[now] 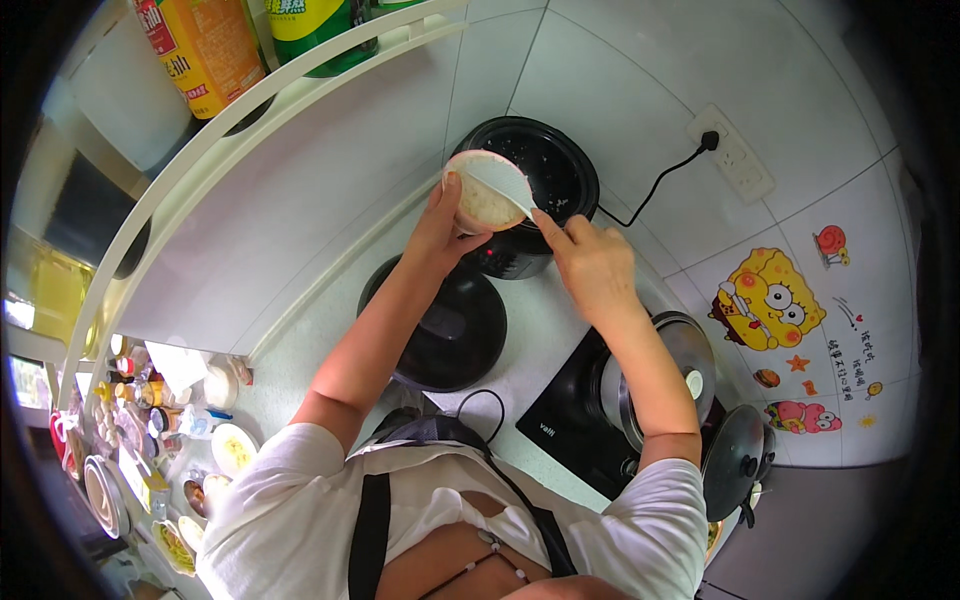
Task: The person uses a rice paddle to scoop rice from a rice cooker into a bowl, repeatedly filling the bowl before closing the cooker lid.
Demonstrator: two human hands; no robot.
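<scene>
My left hand (440, 225) grips a small pale pink bowl (469, 155) by its side, the thumb on the rim. White rice (487, 206) lies in the bowl. My right hand (595, 265) is closed round the handle of a white rice paddle (503, 178), whose broad blade rests over the bowl against the rice. Right behind the bowl stands a black rice cooker (588, 165) without its lid, with scattered rice grains in its dark pot. A small red light glows on its front, and the bowl hides part of it.
A round black lid-like thing (440, 345) lies on the counter under my left forearm. To the right are a black cooktop (565, 425) and lidded pans (735, 460). The cooker's cord runs to a wall socket (735, 155). Bottles (205, 60) stand on a railed shelf, upper left.
</scene>
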